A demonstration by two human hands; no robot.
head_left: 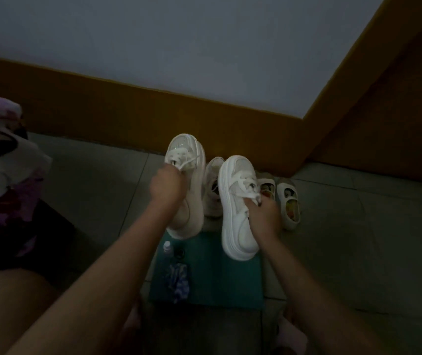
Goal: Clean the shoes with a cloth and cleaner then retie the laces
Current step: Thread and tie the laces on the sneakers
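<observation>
Dim room. Grey tiled floor (358,252) meets a white wall (179,47) with an orange-brown skirting band (102,106) across the middle of the frame and up the right side. A teal mat (220,278) lies on the tiles at lower centre.

Both forearms reach forward from the bottom of the frame. The left hand (166,184), at centre, has its fingers curled around the tongue area of the left white shoe (186,149), with the laces (189,160) running out of its grip. The right hand (263,213), just right of centre, grips the right white shoe (235,201) in the same manner at its lace area. Both shoes point toe-up towards the wall, heels over the far edge of the mat; whether the heels touch it cannot be determined.

On the mat's left part: a small bottle (168,248), a dark round item (179,252) just beside it, identity unclear, and a crumpled blue-and-white cloth (179,283) nearer the viewer.

A beige shoe (213,190) lies on the floor between the two held shoes. A pair of small strapped shoes (289,203) stands right of centre by the wall. Purple-and-white fabric (0,162) occupies the left edge.
</observation>
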